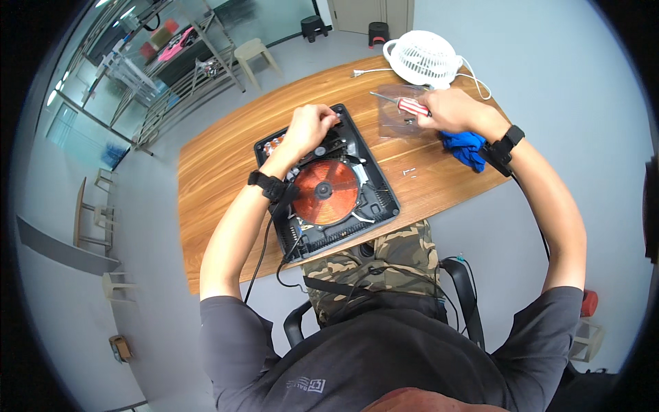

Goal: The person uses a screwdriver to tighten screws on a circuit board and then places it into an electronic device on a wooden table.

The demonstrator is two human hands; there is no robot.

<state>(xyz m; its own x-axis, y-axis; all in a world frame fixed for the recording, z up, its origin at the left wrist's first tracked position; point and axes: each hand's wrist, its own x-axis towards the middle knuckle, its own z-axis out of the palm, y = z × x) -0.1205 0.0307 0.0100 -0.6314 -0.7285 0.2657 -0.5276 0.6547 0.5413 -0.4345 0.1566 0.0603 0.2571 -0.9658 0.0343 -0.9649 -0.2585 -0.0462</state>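
An opened induction cooker (384, 199) lies on the table in front of me, its black shell showing a round copper coil (326, 192) and circuit parts. Over its far end, my left hand (310, 129) has its fingers pinched together; whatever is between them is too small to make out. My right hand (449, 112) is closed around the red-and-white handle of a screwdriver (410, 106), whose shaft points to the left. Beneath it is a clear plastic bag (391, 127) with small dark pieces (410, 121) on it. Several small screws (408, 172) lie right of the cooker.
A white fan (424, 58) with a cord stands at the table's far right corner. Blue cloth (467, 150) is bunched under my right wrist. The wooden table (220, 172) has a curved-looking far edge. Black cables (259, 257) hang from my wristbands.
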